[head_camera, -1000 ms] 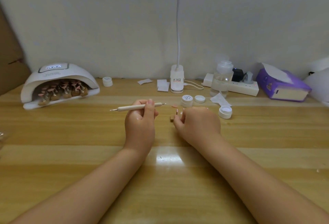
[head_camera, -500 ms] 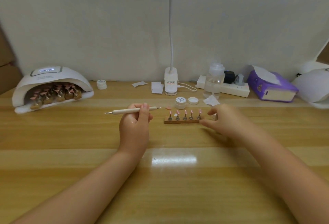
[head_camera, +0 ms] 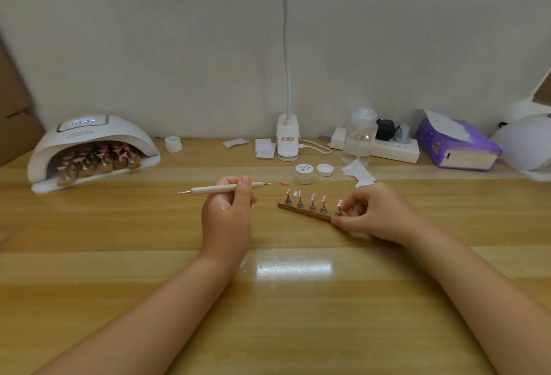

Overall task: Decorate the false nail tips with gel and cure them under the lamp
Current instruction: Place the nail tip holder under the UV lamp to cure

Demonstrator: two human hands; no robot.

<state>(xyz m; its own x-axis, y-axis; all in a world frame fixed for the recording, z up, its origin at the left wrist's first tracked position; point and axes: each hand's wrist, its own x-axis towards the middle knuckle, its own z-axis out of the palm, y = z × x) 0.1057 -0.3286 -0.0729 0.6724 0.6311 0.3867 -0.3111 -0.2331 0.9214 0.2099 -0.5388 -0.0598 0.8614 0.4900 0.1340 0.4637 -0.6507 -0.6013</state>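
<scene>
Right hand [head_camera: 376, 213] now pinches the strip's [head_camera: 304, 213] right end, strip angled versus earlier; left hand [head_camera: 228, 210] still grips the pen [head_camera: 220, 188].

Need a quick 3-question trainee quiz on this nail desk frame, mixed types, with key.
1. True or false: the left hand holds the dotting pen.
2. How many nail tips stand on the wooden strip? A) three B) five C) eight
3. Fill in: the right hand pinches the strip's ____ end.

Key: 1 true. 2 B. 3 right; the strip lies on the table, angled. Other strips of tips already sit inside the curing lamp.
</scene>
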